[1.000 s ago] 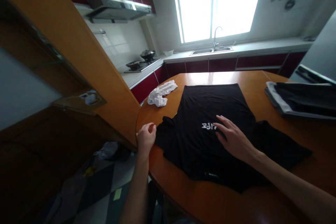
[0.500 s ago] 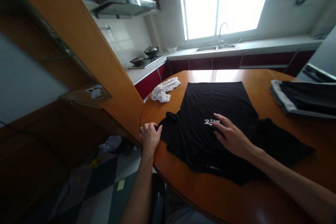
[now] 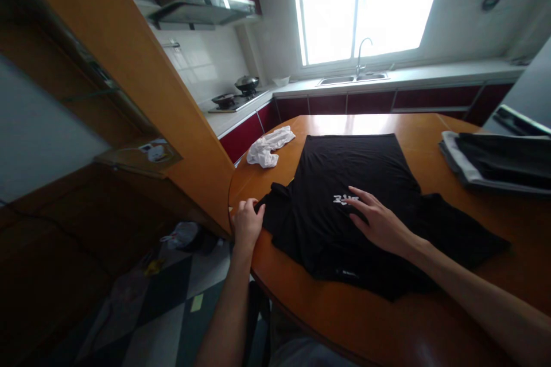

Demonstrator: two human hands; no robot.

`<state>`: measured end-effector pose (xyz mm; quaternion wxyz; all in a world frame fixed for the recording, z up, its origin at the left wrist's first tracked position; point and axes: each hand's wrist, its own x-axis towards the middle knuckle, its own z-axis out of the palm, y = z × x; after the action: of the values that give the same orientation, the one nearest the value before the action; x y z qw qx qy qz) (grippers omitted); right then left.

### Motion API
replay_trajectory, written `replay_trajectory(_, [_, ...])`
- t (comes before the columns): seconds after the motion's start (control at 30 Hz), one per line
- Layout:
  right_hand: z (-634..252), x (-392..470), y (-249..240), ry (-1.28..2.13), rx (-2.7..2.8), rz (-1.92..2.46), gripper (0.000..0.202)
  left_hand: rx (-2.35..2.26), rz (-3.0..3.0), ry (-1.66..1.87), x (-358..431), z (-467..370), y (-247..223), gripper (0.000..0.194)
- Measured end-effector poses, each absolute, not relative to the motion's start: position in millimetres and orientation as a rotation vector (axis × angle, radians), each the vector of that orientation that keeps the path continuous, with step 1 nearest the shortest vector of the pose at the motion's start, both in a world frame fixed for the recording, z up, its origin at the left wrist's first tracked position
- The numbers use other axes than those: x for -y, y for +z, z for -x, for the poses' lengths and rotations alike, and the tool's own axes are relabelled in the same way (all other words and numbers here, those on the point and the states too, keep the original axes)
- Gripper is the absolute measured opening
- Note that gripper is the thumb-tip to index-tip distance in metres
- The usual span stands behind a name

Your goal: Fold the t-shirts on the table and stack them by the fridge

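A black T-shirt (image 3: 357,166) lies spread on the wooden table, its hem toward the window and its collar side toward me. Small white lettering shows on the body of the shirt. At the table's left edge my left hand (image 3: 247,222) is closed on the end of the left-lying sleeve, thumb against the cloth; its fingertips are partly hidden. My right hand (image 3: 381,222) rests over the middle of the shirt beside the lettering, fingers stretched and apart, gripping nothing. The other sleeve reaches out to the right beyond my right forearm.
A crumpled white cloth (image 3: 269,148) lies at the table's far left. Several folded garments (image 3: 499,157) are stacked on the right. The rounded wooden table (image 3: 327,315) ends close to my body. A wooden partition (image 3: 172,86) stands left; a sink (image 3: 353,78) is under the window.
Both hands keep nearly the same places on the shirt. The whole view has shifted very slightly; nothing was let go or taken up.
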<state>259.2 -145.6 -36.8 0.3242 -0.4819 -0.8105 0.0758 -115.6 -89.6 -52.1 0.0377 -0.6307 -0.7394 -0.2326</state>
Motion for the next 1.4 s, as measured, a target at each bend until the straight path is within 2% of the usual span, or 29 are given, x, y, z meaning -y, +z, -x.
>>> replay_trajectory(0.1, [-260, 145, -37, 0.207, 2.127, 1.269, 0.039, 2.195, 1.988, -0.882, 90, 116, -52, 0.017])
replay_trajectory(0.27, [-261, 144, -38, 0.213, 2.108, 1.250, 0.037, 2.061, 2.081, -1.096, 90, 114, -53, 0.028])
replay_trajectory(0.43, [-265, 132, -31, 0.338, 1.977, 1.259, 0.029, 2.001, 2.044, -1.246, 94, 113, -45, 0.025])
replay_trajectory(0.6, [-247, 110, -22, 0.754, 1.782, 1.218, 0.028, 1.925, 2.024, -1.510, 88, 87, -14, 0.031])
replay_trajectory(0.73, [-212, 96, -17, 1.157, 1.603, 1.223, 0.028, 1.690, 2.328, -1.723, 86, 40, 14, 0.033])
replay_trajectory(0.83, [-191, 91, -18, 1.417, 1.345, 1.169, 0.039, 1.501, 2.831, -1.618, 86, 9, 28, 0.034])
replay_trajectory(0.93, [-185, 90, -25, 1.504, 1.211, 1.158, 0.044, 1.340, 3.185, -1.420, 65, -2, 34, 0.035])
replay_trajectory(1.03, [-187, 90, -33, 1.480, 1.227, 1.200, 0.041, 1.566, 2.895, -1.672, 16, 10, 28, 0.020])
replay_trajectory(1.13, [-190, 91, -36, 1.475, 1.283, 1.206, 0.044, 1.959, 2.353, -1.924, -35, 31, 6, 0.018])
replay_trajectory(1.23, [-189, 91, -35, 1.450, 1.319, 1.231, 0.043, 2.099, 2.304, -1.867, -59, 47, -20, 0.017])
replay_trajectory(1.4, [-183, 99, -30, 1.338, 1.373, 1.252, 0.041, 2.074, 2.499, -1.745, -54, 54, -42, 0.018])
